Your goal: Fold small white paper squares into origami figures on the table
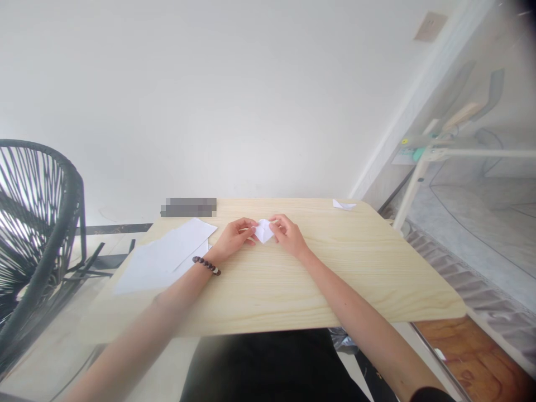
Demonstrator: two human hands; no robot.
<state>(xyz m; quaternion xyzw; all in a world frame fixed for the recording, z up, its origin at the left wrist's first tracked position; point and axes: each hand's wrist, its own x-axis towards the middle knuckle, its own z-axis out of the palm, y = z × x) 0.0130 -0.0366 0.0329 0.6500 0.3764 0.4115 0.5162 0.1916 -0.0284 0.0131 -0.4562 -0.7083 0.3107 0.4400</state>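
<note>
A small folded piece of white paper is held between my two hands over the middle of the table. My left hand, with a dark bead bracelet at the wrist, pinches its left edge. On the opposite side, my right hand grips the right edge between thumb and fingers. The paper comes to a point toward me, and creases show on its face. Some fingertips are hidden behind it.
White paper sheets lie on the wooden table at left. A pixelated dark object sits at the back edge. Another folded white paper rests at the back right. A woven chair stands left; a white wall rises behind.
</note>
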